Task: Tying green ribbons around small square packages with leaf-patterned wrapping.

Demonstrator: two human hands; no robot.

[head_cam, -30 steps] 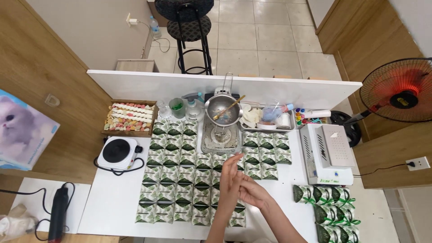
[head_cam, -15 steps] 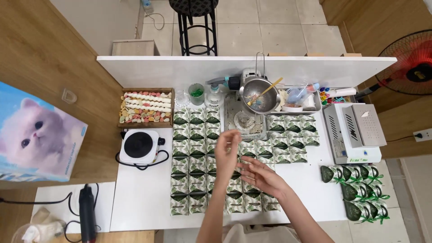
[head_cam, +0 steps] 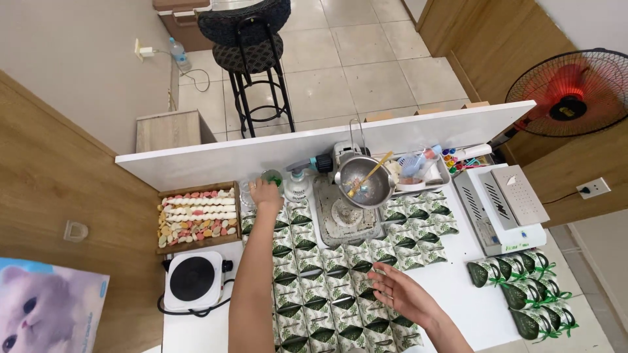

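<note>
My left hand [head_cam: 265, 194] is stretched to the back of the white table [head_cam: 458, 281] and is closed around a small green-topped container [head_cam: 273, 176] beside a white bottle [head_cam: 296, 187]. My right hand [head_cam: 400, 293] hovers flat and empty, fingers spread, over rows of several green-and-white leaf-print packets [head_cam: 327, 274] laid out on the table. A metal bowl [head_cam: 364, 181] with a wooden spoon sits on a scale just right of my left hand.
A wooden box of coloured sweets [head_cam: 196, 218] and a small white hot plate [head_cam: 193, 280] lie at the left. A heat sealer [head_cam: 504, 206] and tied green pouches [head_cam: 523, 287] are at the right. A white partition [head_cam: 314, 147], a stool [head_cam: 252, 46] and a fan [head_cam: 569, 91] stand behind.
My left hand has left the packets and reached forward to the green-topped container at the back. My right hand stays over the packets. The view has shifted.
</note>
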